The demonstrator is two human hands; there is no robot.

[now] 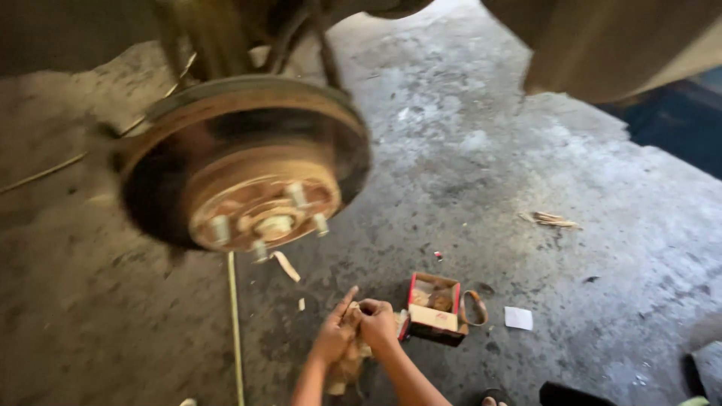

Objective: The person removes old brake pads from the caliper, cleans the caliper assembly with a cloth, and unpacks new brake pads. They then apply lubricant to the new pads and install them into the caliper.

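Both of my hands meet low in the middle of the view, just above the concrete floor. My left hand and my right hand are closed together on a small brownish, crumpled piece of paper or cloth; what it wraps is hidden. Right of my hands lies a small open cardboard box with red edges and brownish parts inside. Above and to the left hangs a rusty brake disc and wheel hub with several studs, blurred by camera motion.
A dark rubber ring lies against the box's right side, and a white paper scrap beside it. Wood splinters lie farther right. A thin rod runs down the floor under the hub. Car bodywork overhangs at top right.
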